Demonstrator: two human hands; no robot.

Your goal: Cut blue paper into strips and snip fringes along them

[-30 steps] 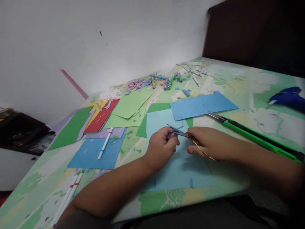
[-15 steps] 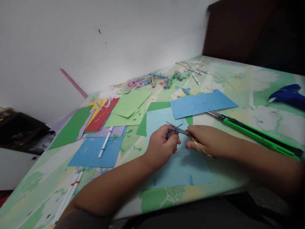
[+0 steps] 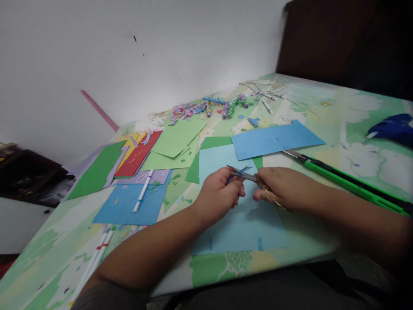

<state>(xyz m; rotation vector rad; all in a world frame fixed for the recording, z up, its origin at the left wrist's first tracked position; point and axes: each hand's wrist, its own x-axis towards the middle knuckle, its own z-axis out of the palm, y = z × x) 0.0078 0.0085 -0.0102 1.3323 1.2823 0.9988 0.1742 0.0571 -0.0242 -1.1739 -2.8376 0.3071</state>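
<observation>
My right hand (image 3: pixel 280 187) is closed on a pair of scissors (image 3: pixel 247 175) with gold-coloured handles, the blades pointing left. A small piece of blue paper (image 3: pixel 242 169), fringed with cuts at its edge, is pinched in my left hand (image 3: pixel 222 191), and the blades lie across it. How far the blades are apart is hard to make out. Beneath both hands lies a light blue sheet (image 3: pixel 241 232) with a few blue scraps on it. Just beyond it, a blue paper rectangle (image 3: pixel 277 140) overlaps the tip of a green utility knife (image 3: pixel 351 183).
Coloured sheets, among them light green (image 3: pixel 177 137), red (image 3: pixel 138 155) and blue (image 3: pixel 125 211), spread to the left with a white marker (image 3: pixel 143 191) on top. Curled paper pieces (image 3: pixel 226 110) and scraps lie near the wall. A dark blue object (image 3: pixel 392 129) rests far right.
The fringed strips of the blue paper show more fully above the scissors. Both hands stay almost in place, and the view has shifted slightly.
</observation>
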